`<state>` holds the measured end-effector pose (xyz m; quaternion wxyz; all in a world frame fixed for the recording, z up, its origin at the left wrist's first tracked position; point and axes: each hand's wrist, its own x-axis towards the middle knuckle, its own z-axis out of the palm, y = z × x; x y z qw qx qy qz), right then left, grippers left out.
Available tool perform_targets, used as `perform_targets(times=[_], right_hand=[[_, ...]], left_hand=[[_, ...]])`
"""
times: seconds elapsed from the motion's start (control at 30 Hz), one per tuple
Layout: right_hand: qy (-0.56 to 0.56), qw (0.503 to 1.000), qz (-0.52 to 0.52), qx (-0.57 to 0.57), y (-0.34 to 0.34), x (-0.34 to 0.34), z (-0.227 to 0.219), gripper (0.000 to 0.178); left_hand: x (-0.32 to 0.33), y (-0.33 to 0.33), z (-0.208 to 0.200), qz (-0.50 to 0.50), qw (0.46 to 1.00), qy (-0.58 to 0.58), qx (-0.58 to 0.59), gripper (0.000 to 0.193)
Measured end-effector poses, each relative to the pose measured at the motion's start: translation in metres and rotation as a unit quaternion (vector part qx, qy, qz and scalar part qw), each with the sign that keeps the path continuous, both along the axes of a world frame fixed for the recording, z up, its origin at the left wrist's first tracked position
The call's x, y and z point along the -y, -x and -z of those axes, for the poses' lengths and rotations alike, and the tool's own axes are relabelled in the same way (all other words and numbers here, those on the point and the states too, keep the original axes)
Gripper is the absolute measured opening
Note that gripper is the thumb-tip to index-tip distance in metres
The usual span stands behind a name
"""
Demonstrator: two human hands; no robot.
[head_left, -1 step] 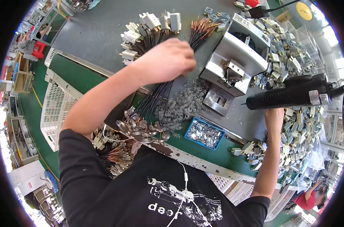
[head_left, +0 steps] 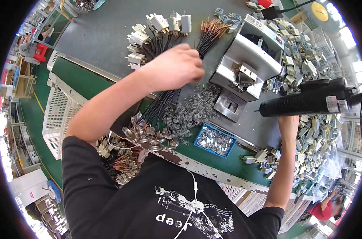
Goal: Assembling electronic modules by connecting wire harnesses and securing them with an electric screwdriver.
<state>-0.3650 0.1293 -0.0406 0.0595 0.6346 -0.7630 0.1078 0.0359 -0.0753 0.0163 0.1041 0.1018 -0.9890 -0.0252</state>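
My left hand [head_left: 175, 68] is over a bundle of black wires [head_left: 165, 105], its fingers curled in; whatever they may hold is hidden. Above that hand, white plug-like blocks [head_left: 159, 23] stand on the ends of black wires. Just to its right lie wires with reddish-brown tips [head_left: 213, 28]. My right hand [head_left: 287, 120] is mostly behind a black electric screwdriver [head_left: 300, 102], beside a large heap of plug-like blocks [head_left: 314, 137]. Its fingers are out of sight. Between my hands stands a metal fixture [head_left: 248, 53] with a pale block [head_left: 247, 73] seated in it.
Loose springs [head_left: 195, 109] lie in a pile at the fixture's left. A blue tray [head_left: 197, 140] of small metal parts sits near the table's front edge. Round metal pieces [head_left: 151, 137] hang at the wires' near ends. White plastic crates [head_left: 59, 111] are on the left.
My left hand has moved slightly left. The screwdriver has shifted a little, and my right hand is nearly in the same place.
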Motion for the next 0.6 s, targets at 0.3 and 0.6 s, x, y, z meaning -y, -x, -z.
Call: perform_targets(times=[0.3,0.6], right_hand=[[-0.013,0.997,0.017,0.074,-0.026,-0.015,-0.015,0.039],[0.102,0.983,-0.064,0.137,-0.056,-0.025,-0.031,0.055]], left_hand=[[-0.018,0.009,0.019,-0.021,0.998,-0.013,0.061,0.018],[-0.023,0.004,0.012,-0.041,0.999,-0.027,-0.012,0.007]])
